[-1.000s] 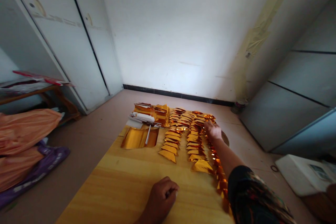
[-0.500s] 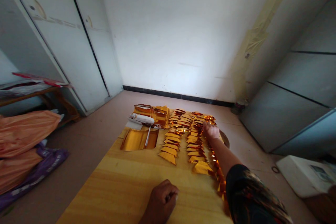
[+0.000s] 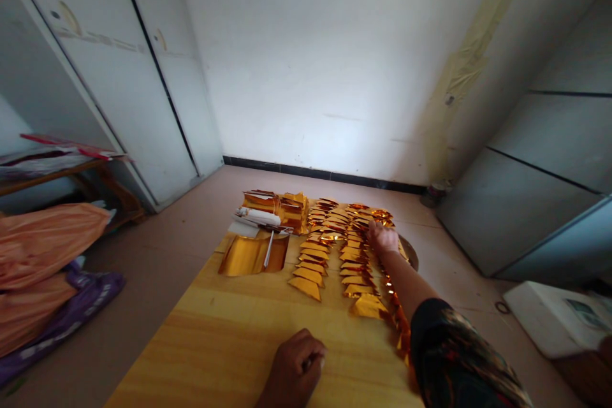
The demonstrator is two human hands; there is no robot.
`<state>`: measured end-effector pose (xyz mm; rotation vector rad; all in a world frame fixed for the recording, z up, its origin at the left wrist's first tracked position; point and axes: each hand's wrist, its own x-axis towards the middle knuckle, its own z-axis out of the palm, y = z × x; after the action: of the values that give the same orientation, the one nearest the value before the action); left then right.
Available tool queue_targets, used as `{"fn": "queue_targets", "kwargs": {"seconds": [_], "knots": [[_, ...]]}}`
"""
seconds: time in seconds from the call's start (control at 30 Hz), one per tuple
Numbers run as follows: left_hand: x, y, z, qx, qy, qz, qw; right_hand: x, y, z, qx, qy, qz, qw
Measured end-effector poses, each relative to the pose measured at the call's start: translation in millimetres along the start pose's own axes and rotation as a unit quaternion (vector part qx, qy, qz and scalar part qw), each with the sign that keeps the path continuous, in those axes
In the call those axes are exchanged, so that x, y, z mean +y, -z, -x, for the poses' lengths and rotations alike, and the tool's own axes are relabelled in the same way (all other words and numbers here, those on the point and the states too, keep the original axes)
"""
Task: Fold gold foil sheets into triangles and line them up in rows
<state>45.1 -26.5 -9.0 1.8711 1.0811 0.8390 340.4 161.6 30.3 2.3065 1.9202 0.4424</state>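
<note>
My right hand (image 3: 381, 237) reaches to the far end of the wooden table (image 3: 224, 338), its fingers closed on a folded gold foil piece at the top of the right-hand row (image 3: 356, 255). Rows of folded gold foil pieces (image 3: 313, 255) lie side by side there. My left hand (image 3: 295, 366) rests on the near part of the table as a loose fist; a small pale thing shows between its fingers. A flat gold sheet (image 3: 252, 254) and a stack of gold paper (image 3: 280, 207) lie to the left of the rows.
A white roll (image 3: 261, 217) lies by the stack. Orange and purple bags (image 3: 45, 268) sit on the floor at left. White cabinet doors (image 3: 119, 76) stand behind them. A white box (image 3: 554, 319) lies on the floor at right.
My right hand has drawn back slightly toward me along the right-hand row. My left hand has barely shifted.
</note>
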Motion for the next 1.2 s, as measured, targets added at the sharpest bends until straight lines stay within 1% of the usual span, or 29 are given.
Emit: {"fn": "queue_targets", "kwargs": {"seconds": [0.17,0.3,0.4,0.47,0.53,0.6,0.67,0.73,0.77,0.83,0.9,0.97,1.07,1.2], "knots": [[-0.7,-0.3,0.4,0.002,-0.006,0.0,1.0,1.8,0.5,2.4,0.023,0.011,-0.015,1.0],[1.7,-1.7,-0.2,0.018,-0.006,0.011,1.0,5.7,5.6,7.7,0.042,0.033,-0.019,0.998],[3.8,-1.8,-3.0,0.049,-0.012,0.031,0.998,3.7,18.0,11.0,0.082,0.048,-0.033,0.995],[2.8,2.7,-6.9,0.087,-0.034,0.029,0.995,-3.3,33.6,15.5,0.116,0.062,-0.058,0.99],[-2.0,14.0,-12.8,0.135,-0.059,-0.001,0.989,-15.5,54.3,25.8,0.136,0.074,-0.102,0.983],[-10.6,32.3,-21.3,0.184,-0.068,-0.067,0.978,-32.3,75.5,44.1,0.141,0.104,-0.172,0.969],[-21.6,54.9,-32.5,0.223,-0.062,-0.157,0.96,-52.5,91.6,70.1,0.125,0.141,-0.244,0.951],[-32.3,76.8,-45.7,0.248,-0.039,-0.24,0.938,-74.1,98.3,100.9,0.09,0.182,-0.294,0.934],[-36.6,86.0,-52.8,0.259,-0.018,-0.276,0.925,-84.7,97.7,116.6,0.08,0.199,-0.317,0.924],[-42.4,99.0,-66.8,0.25,0.028,-0.329,0.91,-103.6,89.9,145.4,0.066,0.23,-0.344,0.908],[-44.6,104.9,-79.3,0.23,0.087,-0.359,0.9,-116.8,76.7,168.2,0.056,0.249,-0.342,0.905],[-45.2,105.6,-89.0,0.192,0.141,-0.371,0.898,-122.6,62.5,183.5,0.049,0.259,-0.331,0.906],[-47.2,102.8,-96.7,0.165,0.172,-0.368,0.899,-117.9,45.0,195.5,0.05,0.27,-0.31,0.91],[-52.6,100.9,-98.6,0.181,0.187,-0.358,0.897,-100.4,31.4,201.7,0.057,0.258,-0.292,0.919]]}}
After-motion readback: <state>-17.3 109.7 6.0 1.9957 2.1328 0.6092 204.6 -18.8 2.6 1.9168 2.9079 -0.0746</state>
